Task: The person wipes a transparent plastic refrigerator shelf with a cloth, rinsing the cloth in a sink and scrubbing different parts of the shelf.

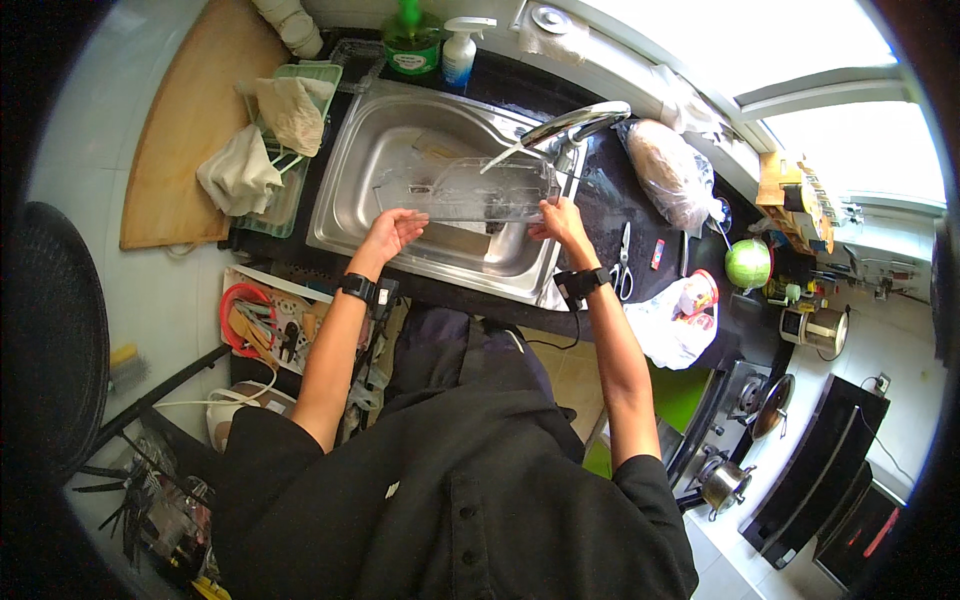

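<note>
Over the stainless steel sink (360, 150), a clear plastic tray or bin (457, 191) is held level between my hands. My left hand (397, 229) is at its near left corner, the fingers at the edge and the palm partly turned up. My right hand (559, 221) grips the near right corner, with the thumb on top. The chrome faucet (577, 124) reaches over the tray, and a stream of water seems to fall from its spout into it. Through the clear plastic, dark and light shapes in the basin show, too blurred to name.
Right of the sink lie scissors (625, 262), a plastic bag (667, 330) with red containers and a bagged bundle (667, 172). A green round fruit or vegetable (748, 262) stands beyond. Cloths (240, 172) hang on a green rack at the left. Behind stand a spray bottle (459, 56) and a green bottle (411, 45).
</note>
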Available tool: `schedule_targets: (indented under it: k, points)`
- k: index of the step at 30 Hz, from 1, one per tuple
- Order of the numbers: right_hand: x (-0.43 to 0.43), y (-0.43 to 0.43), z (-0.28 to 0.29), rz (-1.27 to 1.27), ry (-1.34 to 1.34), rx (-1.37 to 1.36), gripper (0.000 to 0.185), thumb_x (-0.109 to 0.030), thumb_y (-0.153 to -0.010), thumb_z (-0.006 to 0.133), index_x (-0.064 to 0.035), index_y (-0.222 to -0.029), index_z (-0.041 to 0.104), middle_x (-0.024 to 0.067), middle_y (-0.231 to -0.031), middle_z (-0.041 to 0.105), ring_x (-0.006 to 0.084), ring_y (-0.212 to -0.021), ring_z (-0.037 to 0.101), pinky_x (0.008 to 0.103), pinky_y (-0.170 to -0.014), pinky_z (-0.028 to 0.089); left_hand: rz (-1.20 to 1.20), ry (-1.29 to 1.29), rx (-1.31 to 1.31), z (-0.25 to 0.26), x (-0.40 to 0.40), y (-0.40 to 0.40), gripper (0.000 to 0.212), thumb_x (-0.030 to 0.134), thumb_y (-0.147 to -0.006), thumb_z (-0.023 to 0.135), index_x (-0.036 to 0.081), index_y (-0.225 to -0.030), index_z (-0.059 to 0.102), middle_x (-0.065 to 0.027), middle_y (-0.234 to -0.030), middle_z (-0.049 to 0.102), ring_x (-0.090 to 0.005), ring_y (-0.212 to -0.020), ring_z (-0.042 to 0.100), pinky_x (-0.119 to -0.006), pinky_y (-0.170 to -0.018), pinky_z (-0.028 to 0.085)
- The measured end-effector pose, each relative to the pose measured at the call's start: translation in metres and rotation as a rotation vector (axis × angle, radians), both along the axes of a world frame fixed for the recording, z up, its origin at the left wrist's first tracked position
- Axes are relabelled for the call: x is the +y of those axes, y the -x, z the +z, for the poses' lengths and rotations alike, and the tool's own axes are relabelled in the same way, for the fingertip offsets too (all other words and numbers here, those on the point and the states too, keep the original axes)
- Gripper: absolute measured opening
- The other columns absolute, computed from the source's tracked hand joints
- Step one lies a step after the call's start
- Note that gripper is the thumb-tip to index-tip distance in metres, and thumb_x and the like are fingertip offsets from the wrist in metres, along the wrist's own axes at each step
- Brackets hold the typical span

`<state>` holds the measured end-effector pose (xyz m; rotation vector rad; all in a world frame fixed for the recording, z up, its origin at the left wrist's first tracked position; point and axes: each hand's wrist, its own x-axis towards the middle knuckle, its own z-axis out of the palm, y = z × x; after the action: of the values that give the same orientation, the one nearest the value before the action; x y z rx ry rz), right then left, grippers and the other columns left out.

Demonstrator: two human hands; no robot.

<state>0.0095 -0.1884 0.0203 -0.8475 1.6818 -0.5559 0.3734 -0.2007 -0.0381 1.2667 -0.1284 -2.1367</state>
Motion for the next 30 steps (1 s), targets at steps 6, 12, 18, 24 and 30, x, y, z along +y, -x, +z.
schedule_targets:
  k: [6,12,18,24,30]
  points:
    - [0.009,-0.002,0.055,0.031,0.067,0.174,0.033,-0.018,-0.097,0.048,0.0131,-0.088,0.052,0.0241,-0.069,0.065,0.0291,-0.058,0.069,0.0359,-0.049,0.058,-0.024,-0.018,0.029,-0.004,0.006,0.019,0.021,0.014,-0.089,0.054,-0.002,-0.103,0.059,-0.0195,-0.107,0.068,-0.0272,-0.095,0.068,-0.035,-0.076,0.059]
    - [0.013,0.005,0.073,0.092,0.175,0.399,0.034,-0.021,-0.095,0.048,0.0080,-0.079,0.054,0.0213,-0.065,0.064,0.0311,-0.062,0.068,0.0388,-0.054,0.055,-0.141,-0.050,-0.031,-0.007,0.008,0.039,0.028,0.020,-0.092,0.054,-0.001,-0.110,0.056,-0.0202,-0.109,0.067,-0.0255,-0.094,0.068,-0.035,-0.077,0.059]
    - [0.021,0.009,0.081,0.179,0.480,0.796,0.036,-0.025,-0.093,0.050,0.0055,-0.076,0.057,0.0302,-0.077,0.062,0.0480,-0.078,0.061,0.0522,-0.070,0.049,-0.281,0.003,-0.101,-0.016,0.012,0.046,0.031,0.022,-0.093,0.054,-0.002,-0.114,0.055,-0.0211,-0.110,0.066,-0.0260,-0.094,0.068,-0.035,-0.077,0.058]
    - [0.032,0.009,0.100,0.170,0.578,0.865,0.027,-0.023,-0.093,0.052,0.0030,-0.085,0.054,0.0292,-0.078,0.062,0.0489,-0.078,0.061,0.0537,-0.068,0.048,-0.422,0.079,-0.180,-0.023,0.013,0.055,0.036,0.025,-0.092,0.056,-0.002,-0.116,0.057,-0.0186,-0.107,0.068,-0.0248,-0.092,0.069,-0.034,-0.073,0.058]
    - [0.038,0.009,0.110,0.053,0.587,0.818,0.024,-0.018,-0.095,0.050,0.0029,-0.084,0.052,0.0262,-0.073,0.060,0.0457,-0.071,0.060,0.0506,-0.061,0.047,-0.548,0.156,-0.321,-0.016,0.012,0.061,0.033,0.026,-0.092,0.057,-0.001,-0.111,0.060,-0.0146,-0.106,0.069,-0.0206,-0.089,0.069,-0.032,-0.068,0.057]
